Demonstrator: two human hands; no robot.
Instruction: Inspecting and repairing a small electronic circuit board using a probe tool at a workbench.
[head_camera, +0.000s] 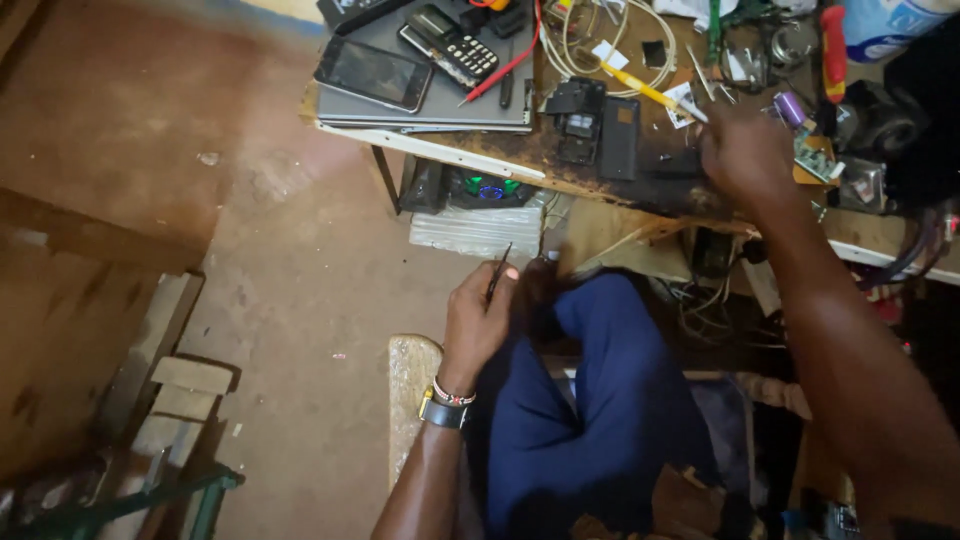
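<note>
My left hand (478, 315) rests near my knee and pinches thin dark tweezers (499, 270) that point up and away. A wristwatch and a bead bracelet (447, 402) sit on that wrist. My right hand (745, 152) reaches onto the worn wooden workbench (520, 150), fingers down beside a dark opened phone body (575, 122) and a black rectangular part (619, 138). What the right fingers touch is blurred. My legs in blue trousers (590, 400) fill the lower middle.
On the bench lie a closed grey laptop (440, 100) with a touchscreen phone (373, 73) and a keypad phone (450, 44) on it, a yellow-handled tool (640, 88), white cables (590, 40), a red-handled screwdriver (833, 50). A clear plastic box (478, 230) sits under the bench. Wooden planks (160, 390) lie left.
</note>
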